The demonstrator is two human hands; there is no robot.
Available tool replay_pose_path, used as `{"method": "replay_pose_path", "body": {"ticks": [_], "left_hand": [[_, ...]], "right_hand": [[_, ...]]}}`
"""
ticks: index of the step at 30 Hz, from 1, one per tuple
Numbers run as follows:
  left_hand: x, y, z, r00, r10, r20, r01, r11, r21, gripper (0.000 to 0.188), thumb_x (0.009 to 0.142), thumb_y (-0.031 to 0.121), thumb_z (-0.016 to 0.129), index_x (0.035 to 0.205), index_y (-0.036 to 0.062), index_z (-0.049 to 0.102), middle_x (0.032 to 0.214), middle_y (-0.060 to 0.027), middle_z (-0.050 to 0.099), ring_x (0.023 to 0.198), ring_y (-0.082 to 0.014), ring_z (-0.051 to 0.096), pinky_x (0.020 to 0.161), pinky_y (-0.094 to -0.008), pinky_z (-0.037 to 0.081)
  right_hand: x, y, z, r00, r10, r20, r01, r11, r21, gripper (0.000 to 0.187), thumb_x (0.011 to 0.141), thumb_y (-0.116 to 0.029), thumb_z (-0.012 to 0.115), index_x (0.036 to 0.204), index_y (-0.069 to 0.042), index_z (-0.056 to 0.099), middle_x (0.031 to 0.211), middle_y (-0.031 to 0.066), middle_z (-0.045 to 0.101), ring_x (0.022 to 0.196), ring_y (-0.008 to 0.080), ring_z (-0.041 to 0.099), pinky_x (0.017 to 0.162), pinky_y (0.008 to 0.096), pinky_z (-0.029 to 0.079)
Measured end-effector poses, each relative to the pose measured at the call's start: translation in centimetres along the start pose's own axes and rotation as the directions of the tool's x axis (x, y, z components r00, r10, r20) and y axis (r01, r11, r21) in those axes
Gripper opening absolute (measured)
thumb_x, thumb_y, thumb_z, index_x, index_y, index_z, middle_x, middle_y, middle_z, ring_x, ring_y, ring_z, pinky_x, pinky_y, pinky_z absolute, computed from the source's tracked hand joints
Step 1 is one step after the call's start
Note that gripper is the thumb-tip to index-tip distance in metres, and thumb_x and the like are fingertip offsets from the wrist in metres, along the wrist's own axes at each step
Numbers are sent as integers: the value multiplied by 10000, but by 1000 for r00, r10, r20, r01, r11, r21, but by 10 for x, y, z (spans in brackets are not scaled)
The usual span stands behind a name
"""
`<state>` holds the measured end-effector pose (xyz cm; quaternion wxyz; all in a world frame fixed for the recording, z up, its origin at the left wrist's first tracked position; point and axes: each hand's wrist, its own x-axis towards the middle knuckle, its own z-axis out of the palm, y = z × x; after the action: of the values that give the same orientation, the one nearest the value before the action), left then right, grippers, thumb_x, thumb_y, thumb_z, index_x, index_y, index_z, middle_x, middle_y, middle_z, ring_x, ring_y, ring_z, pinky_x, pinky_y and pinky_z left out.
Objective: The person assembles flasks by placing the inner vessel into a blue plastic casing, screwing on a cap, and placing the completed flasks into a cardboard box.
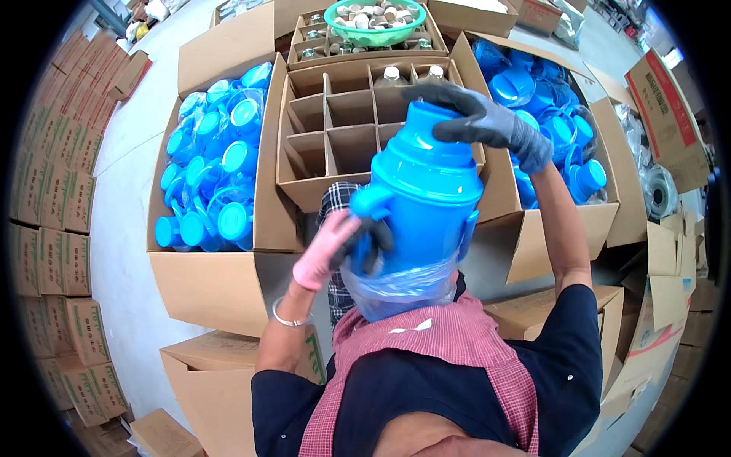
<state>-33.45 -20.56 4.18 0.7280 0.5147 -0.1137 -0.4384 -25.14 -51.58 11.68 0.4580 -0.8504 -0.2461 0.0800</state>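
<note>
A large blue thermos flask (426,206) stands slightly tilted against my apron, with clear plastic film (403,286) gathered round its lower part. My right hand (487,122), in a grey and black glove, is closed over the neck and top of the flask. On the flask's left side, by its handle (371,199), is my left hand (339,247) in a pink and black glove. Its fingers curl against the handle and body, partly blurred. The flask's base is hidden by film and apron.
Ahead stands a carton with cardboard dividers (350,114), holding two capped bottles (391,76). Open boxes of blue plastic parts flank it, left (278,221) and right (533,221). Beyond is a green basin (373,34) of caps. Stacked cartons (65,190) line the left side.
</note>
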Motion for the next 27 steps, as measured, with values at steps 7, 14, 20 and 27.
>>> {"method": "replay_pose_path", "body": {"ticks": [7,14,20,27], "left_hand": [[-12,3,66,979,28,202,-200,316,927,1093,732,537,732,1414,-135,204,1306,-291,443,1186,-363,497,1035,-420,372],[8,13,41,580,410,704,-419,-590,690,442,729,231,656,1162,251,566,1187,-97,480,1198,-293,458,1069,-579,334],[59,46,121,482,-30,876,-692,-626,360,104,746,131,569,792,37,577,802,-75,560,880,-257,586,947,-403,465],[90,78,89,594,79,801,-747,-317,585,126,646,116,583,723,35,526,662,-123,568,684,-292,609,661,-373,500]], "right_hand": [[20,2,30,996,76,42,-75,997,-8,528,819,-407,694,1211,-63,611,1126,111,634,1035,216,592,921,333,470],[-2,15,18,981,-150,121,98,930,354,670,798,-336,713,1367,-66,483,1307,98,544,1202,217,507,1039,357,387],[14,-26,39,940,-329,88,329,944,17,487,819,-356,661,1221,-86,612,1147,111,627,1064,229,583,949,367,449],[-4,-11,41,970,-109,-218,125,990,59,651,797,-407,731,1312,-76,508,1164,116,582,1079,211,562,901,327,474]]}}
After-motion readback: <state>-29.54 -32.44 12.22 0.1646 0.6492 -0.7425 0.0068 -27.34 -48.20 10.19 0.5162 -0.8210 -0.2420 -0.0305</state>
